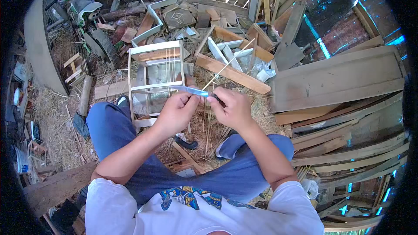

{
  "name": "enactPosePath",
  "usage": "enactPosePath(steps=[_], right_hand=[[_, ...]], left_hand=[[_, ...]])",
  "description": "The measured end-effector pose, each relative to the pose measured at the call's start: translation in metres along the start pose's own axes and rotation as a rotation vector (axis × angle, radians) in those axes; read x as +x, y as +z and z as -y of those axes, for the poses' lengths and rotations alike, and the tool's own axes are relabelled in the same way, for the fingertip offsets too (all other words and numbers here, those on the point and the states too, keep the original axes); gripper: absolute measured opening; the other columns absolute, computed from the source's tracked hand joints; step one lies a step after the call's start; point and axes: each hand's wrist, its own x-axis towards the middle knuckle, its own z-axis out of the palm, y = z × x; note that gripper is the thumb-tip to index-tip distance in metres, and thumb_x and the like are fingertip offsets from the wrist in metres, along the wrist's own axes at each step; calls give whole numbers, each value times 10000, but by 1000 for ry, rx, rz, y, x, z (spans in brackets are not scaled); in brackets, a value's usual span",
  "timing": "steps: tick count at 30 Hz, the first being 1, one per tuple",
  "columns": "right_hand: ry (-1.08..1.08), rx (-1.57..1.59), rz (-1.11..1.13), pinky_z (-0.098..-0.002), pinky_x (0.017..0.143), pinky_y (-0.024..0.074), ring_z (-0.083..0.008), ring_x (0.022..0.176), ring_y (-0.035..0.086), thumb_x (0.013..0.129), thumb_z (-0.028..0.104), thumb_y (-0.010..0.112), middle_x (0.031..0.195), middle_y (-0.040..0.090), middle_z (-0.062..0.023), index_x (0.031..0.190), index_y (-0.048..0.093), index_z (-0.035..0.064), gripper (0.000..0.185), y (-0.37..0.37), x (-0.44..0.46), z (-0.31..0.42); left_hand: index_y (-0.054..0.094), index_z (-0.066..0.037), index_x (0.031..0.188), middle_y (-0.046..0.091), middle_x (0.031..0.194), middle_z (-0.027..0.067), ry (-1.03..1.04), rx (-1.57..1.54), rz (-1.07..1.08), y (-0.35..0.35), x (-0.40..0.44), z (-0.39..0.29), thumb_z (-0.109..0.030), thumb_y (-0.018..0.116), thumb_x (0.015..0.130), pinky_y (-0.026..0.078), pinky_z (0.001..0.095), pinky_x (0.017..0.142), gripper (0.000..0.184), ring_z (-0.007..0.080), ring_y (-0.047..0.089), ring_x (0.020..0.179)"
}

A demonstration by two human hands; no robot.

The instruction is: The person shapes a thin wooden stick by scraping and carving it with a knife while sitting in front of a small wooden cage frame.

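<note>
Near the middle of the head view, my right hand is closed round the dark handle of a knife, whose blade points left. My left hand is closed in a pinch beside the blade, close to my right fingertips. A thin pale strip runs from between the hands up to the right; its lower end is hidden by the fingers. Just beyond my left hand stands a light wooden frame with thin strands stretched along its right part.
Boards and scrap wood lie beyond the frame. A large panel and stacked planks stand at the right. At the left are a log and a small wooden piece. A dark curved object lies between my legs.
</note>
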Motion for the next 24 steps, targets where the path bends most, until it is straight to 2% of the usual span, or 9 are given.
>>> enactPosePath(steps=[7,9,10,12,15,17,19,21,24], right_hand=[[-40,-58,-36,-423,516,463,-308,586,628,911,270,706,666,601,-94,828,636,95,207,-6,2,4],[-44,-63,-42,-426,517,463,-308,584,626,912,282,708,668,601,-94,827,636,96,216,-9,3,4],[-48,-64,-72,-426,518,464,-307,582,624,913,281,707,670,602,-94,824,636,94,218,-10,4,3],[-52,-66,-103,-427,519,464,-307,581,623,914,280,705,672,603,-95,821,635,93,220,-14,6,-1],[-78,-140,-84,-432,519,475,-312,608,646,921,320,700,668,613,-84,811,617,123,241,-21,7,-13],[6,-96,-105,-423,537,483,-318,621,653,923,327,707,687,638,-97,845,671,123,221,-20,8,-23],[354,-73,-134,-429,573,501,-347,677,678,943,377,686,723,676,-122,899,709,130,252,-37,15,-42],[500,-168,-185,-443,611,516,-382,744,692,964,437,644,767,700,-151,967,718,141,305,-46,13,-93],[490,-233,-212,-468,631,517,-407,776,690,975,462,610,776,700,-164,970,713,154,325,-59,15,-92]], left_hand=[[671,1,987,539,716,-56,52,-19,-21,3,-3,-8,-176,527,1066,379,250,569,241,22,457,658],[651,-65,1046,521,784,-85,-23,-16,36,1,-3,-6,-187,503,1076,384,194,619,194,-1,423,677],[651,-65,1046,521,784,-85,-23,-15,39,2,-2,-4,-187,503,1076,384,194,619,194,-1,423,677],[634,-57,1043,542,852,-59,179,-54,36,5,-1,-4,-168,483,1084,409,214,687,192,16,456,752],[613,-46,1020,545,889,-40,143,-37,34,7,-8,-14,-150,470,1085,412,232,744,188,40,472,816],[596,-32,1016,519,834,-37,166,17,21,1,-4,-8,-130,475,1078,397,242,692,168,41,452,768],[579,-19,1012,492,779,-34,192,73,8,-3,-4,-6,-110,479,1071,383,251,640,148,43,433,719],[560,-20,974,460,752,-40,210,83,24,-3,-8,-7,-102,476,1069,377,248,629,151,42,414,698],[554,-23,959,442,742,-41,171,77,4,-1,-5,2,-101,479,1069,365,246,619,154,41,398,685]])
